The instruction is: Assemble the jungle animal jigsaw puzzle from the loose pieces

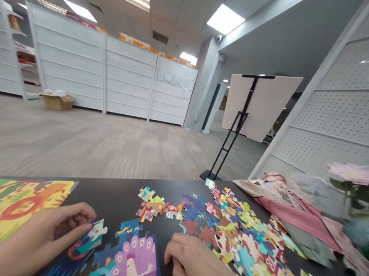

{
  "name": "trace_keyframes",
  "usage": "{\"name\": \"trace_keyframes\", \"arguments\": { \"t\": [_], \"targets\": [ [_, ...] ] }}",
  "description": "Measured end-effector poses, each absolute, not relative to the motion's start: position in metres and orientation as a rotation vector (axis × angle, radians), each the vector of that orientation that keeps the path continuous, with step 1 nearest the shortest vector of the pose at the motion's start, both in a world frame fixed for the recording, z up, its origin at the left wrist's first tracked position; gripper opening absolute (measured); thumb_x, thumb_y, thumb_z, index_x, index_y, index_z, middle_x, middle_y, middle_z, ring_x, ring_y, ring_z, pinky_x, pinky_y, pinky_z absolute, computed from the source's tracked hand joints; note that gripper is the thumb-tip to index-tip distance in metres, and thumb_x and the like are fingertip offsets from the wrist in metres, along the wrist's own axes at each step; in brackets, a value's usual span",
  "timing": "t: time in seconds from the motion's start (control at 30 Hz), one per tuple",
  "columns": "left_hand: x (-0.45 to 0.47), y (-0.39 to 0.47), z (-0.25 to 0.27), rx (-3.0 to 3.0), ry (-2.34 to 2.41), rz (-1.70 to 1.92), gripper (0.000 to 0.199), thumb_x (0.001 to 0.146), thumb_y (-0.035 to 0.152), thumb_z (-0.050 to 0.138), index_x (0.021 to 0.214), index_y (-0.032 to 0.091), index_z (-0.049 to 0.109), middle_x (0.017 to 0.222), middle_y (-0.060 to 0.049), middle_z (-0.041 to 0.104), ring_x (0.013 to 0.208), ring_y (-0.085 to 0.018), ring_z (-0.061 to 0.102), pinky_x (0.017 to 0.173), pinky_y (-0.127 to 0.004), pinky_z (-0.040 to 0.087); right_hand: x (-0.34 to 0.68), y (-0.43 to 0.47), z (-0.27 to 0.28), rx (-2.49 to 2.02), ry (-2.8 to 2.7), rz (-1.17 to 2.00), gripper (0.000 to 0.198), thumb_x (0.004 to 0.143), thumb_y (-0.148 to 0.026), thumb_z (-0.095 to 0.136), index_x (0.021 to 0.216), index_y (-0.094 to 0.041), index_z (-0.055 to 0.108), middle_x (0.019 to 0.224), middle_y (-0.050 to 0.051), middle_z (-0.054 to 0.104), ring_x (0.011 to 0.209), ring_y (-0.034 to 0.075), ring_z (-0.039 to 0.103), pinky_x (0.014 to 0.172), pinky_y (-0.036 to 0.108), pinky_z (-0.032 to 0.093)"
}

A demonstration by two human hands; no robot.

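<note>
My left hand (56,234) is at the lower left, thumb and forefinger pinched on a white and teal jigsaw puzzle piece (98,231). Under it lies a dark blue puzzle section (67,266) with streaks. Just right of that sits a joined section with a purple many-eyed creature (136,258). My right hand (192,261) rests on the table beside this section, its fingers curled down and pressed together. Whatever may be under its fingertips is hidden. A wide heap of loose puzzle pieces (247,237) spreads to its right, and several more pieces (151,202) lie beyond both hands.
A yellow illustrated sheet (24,203) covers the dark table's left side. At the right edge are a pink cloth bag (296,203), clear plastic and a pink flower (354,173). Past the table stand an easel board (267,105), white shelving (128,76) and a cardboard box (58,102).
</note>
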State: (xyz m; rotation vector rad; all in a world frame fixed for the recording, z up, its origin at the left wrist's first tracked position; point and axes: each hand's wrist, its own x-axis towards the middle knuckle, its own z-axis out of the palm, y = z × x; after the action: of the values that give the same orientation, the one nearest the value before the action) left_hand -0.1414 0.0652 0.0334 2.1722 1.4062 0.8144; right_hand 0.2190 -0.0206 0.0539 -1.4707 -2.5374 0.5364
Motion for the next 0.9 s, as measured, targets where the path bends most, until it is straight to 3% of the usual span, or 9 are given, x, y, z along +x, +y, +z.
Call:
{"name": "trace_keyframes", "arguments": {
  "t": [0.1, 0.4, 0.57, 0.73, 0.9],
  "targets": [
    [-0.148, 0.075, 0.033, 2.163, 1.461, 0.752, 0.021, 0.092, 0.046, 0.060, 0.097, 0.029, 0.071, 0.082, 0.004, 0.076, 0.080, -0.024, 0.071, 0.071, -0.025, 0.052, 0.218, -0.020, 0.058, -1.486, -2.527, 0.570, 0.030, 0.082, -0.007, 0.050, 0.100, -0.024, 0.067, 0.100, 0.002, 0.070, 0.095, 0.017, 0.068, 0.086, 0.024, 0.047],
    [-0.143, 0.079, 0.027, 2.205, 1.564, 0.571, 0.036, 0.099, 0.052, 0.043, 0.097, 0.026, 0.067, 0.094, -0.005, 0.071, 0.091, -0.028, 0.068, 0.079, -0.036, 0.051, 0.212, -0.009, 0.050, -1.478, -2.370, 0.474, 0.028, 0.085, -0.005, 0.053, 0.100, -0.021, 0.069, 0.096, 0.002, 0.071, 0.091, 0.017, 0.069, 0.083, 0.025, 0.049],
    [-0.136, 0.072, 0.040, 2.333, 1.409, 0.645, 0.035, 0.103, 0.048, 0.041, 0.101, 0.024, 0.066, 0.105, -0.007, 0.066, 0.099, -0.026, 0.065, 0.089, -0.038, 0.052, 0.185, 0.036, 0.075, -1.646, -2.258, 0.347, 0.016, 0.096, -0.020, 0.059, 0.104, -0.019, 0.072, 0.100, 0.004, 0.072, 0.093, 0.017, 0.068, 0.086, 0.027, 0.049],
    [-0.132, 0.058, 0.044, 2.547, 1.136, 0.635, 0.022, 0.102, 0.032, 0.046, 0.107, 0.026, 0.067, 0.119, -0.007, 0.063, 0.109, -0.024, 0.061, 0.098, -0.035, 0.052, 0.153, 0.106, 0.082, -1.837, -2.274, 0.388, 0.024, 0.095, -0.039, 0.070, 0.095, -0.015, 0.072, 0.104, 0.008, 0.073, 0.099, 0.023, 0.069, 0.088, 0.038, 0.054],
    [-0.132, 0.056, 0.045, 2.610, 1.028, 0.633, 0.023, 0.104, 0.029, 0.042, 0.111, 0.028, 0.064, 0.125, -0.006, 0.059, 0.116, -0.023, 0.058, 0.103, -0.036, 0.049, 0.126, 0.145, 0.076, -1.962, -2.275, 0.623, 0.026, 0.098, -0.038, 0.070, 0.112, -0.016, 0.069, 0.113, 0.004, 0.071, 0.095, 0.022, 0.071, 0.081, 0.038, 0.060]
  ]
}}
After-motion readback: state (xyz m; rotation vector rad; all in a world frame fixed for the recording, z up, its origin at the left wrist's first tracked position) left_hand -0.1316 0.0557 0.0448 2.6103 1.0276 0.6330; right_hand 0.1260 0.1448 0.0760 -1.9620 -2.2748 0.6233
